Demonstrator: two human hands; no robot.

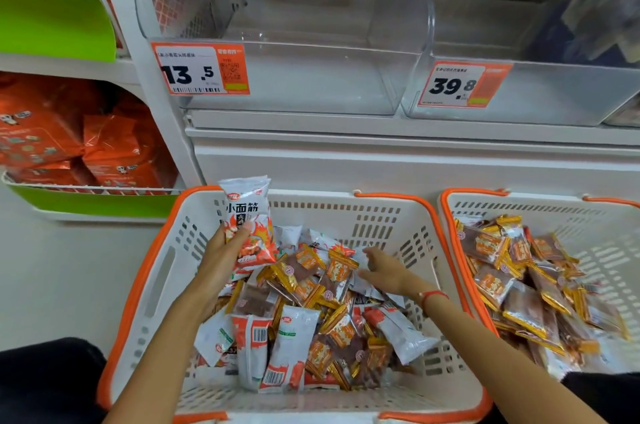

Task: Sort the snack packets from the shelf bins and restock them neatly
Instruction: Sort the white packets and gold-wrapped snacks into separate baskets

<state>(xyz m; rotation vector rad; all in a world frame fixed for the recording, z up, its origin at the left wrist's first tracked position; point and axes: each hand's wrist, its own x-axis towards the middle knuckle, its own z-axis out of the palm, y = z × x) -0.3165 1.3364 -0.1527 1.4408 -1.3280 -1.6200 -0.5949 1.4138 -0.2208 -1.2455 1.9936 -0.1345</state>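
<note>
White snack packet in left grip, above basket rim; right grip loose.

2 baskets, 2 clear bins, 2 price tags.

A single wide-angle head camera looks forward and steeply down from just above the person's forearms, close to the white slotted plastic basket with orange rim directly beneath the fingers. Beyond the fingertips it faces the clear curved plastic shelf bins, whose edges bow near the frame borders.
</note>
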